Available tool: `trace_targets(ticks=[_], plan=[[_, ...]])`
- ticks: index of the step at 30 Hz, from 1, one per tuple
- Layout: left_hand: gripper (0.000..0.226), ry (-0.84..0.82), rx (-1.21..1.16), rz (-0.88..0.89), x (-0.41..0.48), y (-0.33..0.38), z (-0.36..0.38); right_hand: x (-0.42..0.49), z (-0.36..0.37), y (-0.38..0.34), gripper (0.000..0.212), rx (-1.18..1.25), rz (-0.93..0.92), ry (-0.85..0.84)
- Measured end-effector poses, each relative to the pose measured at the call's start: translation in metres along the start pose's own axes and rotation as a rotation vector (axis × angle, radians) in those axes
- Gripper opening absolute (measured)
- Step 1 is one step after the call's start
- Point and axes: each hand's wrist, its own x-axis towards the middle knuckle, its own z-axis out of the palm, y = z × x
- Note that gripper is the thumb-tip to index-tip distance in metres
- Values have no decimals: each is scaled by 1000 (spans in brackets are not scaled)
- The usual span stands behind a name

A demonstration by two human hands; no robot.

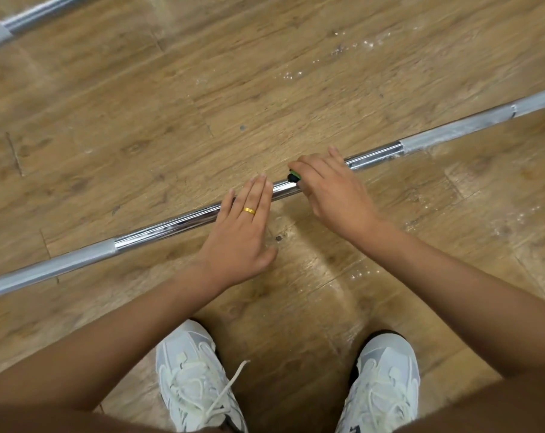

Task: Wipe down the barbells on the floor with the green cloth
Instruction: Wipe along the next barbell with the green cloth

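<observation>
Since the barbell (171, 225) lies on the floor (140, 104) with its long axis 8-to-2 o'clock, the wipe likely runs along that line. Right hand (330, 189) curls over green cloth (294, 175) on the bar; left hand (243, 226), fingers straight, rests flat beside it toward 8 o'clock.

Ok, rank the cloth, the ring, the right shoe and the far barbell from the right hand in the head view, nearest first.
1. The cloth, under the right hand, on the near barbell.
2. The ring, on the left hand, to its left.
3. The right shoe, below, by the bottom edge.
4. The far barbell, top left corner.
</observation>
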Motion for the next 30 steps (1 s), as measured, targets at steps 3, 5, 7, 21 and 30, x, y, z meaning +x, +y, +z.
trace_targets(ticks=[3,5,7,21,30], plan=[[101,17,-3,10,8,-10,-4,6,-8,24,38,-5,95,1],[102,15,-1,16,14,-18,-7,8,-10,37,36,2,158,21],[103,11,-9,15,20,-24,-9,14,-10,40,35,10,166,24],[101,6,-65,-86,57,-39,-30,63,-5,42,37,2,93,-10],[105,-268,171,-7,78,-37,-60,67,7,33,36,85,53,14]])
